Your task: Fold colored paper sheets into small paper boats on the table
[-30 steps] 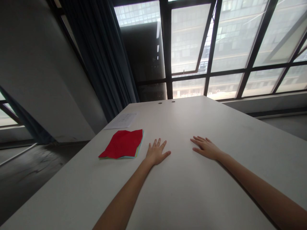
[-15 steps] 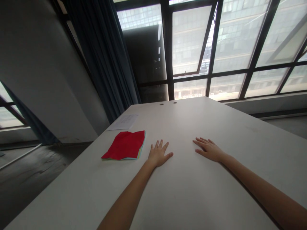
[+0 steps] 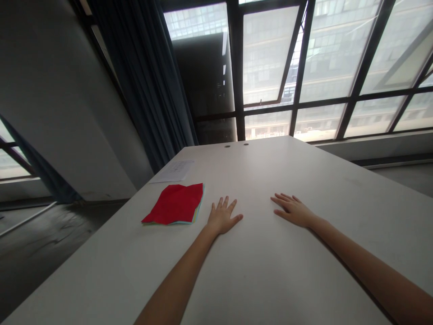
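Note:
My left hand (image 3: 223, 217) lies palm down on the white table (image 3: 257, 271) with its fingers spread, holding nothing. Just to its left, a small gap away, is a stack of coloured square sheets, paper or cloth, with a red sheet (image 3: 176, 203) on top. Light blue and yellow edges peek out underneath along the right and front sides. On the other side, my right hand (image 3: 293, 210) rests flat on the table, fingers stretched out and nothing in them.
A white printed sheet of paper (image 3: 174, 171) lies behind the red sheet, near the table's left edge. Two small round holes (image 3: 237, 145) show at the far end. Beyond stand a dark blue curtain (image 3: 145, 81) and tall windows (image 3: 270, 58), one pane tilted outward.

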Tool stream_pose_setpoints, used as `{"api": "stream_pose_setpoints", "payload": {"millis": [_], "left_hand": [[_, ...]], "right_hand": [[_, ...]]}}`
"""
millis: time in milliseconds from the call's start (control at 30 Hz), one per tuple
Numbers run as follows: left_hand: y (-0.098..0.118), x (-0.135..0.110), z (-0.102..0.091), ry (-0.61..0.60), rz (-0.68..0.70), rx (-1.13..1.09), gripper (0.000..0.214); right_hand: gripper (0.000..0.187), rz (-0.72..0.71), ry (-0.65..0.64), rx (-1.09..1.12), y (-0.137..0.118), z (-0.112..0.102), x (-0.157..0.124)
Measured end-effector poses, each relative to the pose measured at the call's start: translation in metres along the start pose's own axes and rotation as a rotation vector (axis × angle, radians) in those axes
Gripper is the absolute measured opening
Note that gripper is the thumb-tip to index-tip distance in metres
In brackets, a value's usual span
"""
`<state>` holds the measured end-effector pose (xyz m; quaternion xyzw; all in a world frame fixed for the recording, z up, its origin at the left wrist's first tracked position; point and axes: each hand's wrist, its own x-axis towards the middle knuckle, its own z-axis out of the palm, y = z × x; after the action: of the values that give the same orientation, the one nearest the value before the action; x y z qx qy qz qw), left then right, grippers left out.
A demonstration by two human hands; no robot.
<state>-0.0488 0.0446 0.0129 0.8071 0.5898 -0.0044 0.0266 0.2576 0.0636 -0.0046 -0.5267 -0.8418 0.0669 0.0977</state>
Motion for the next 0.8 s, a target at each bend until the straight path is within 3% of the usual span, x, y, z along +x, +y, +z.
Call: {"api": "stream_pose_setpoints", "payload": {"millis": [800], "left_hand": [[0.0002,-0.0002,0.0008,0.012,-0.006,-0.014,0.076]], "right_hand": [[0.064,-0.005,0.009,0.0,0.0021,0.0021,0.0002]]}}
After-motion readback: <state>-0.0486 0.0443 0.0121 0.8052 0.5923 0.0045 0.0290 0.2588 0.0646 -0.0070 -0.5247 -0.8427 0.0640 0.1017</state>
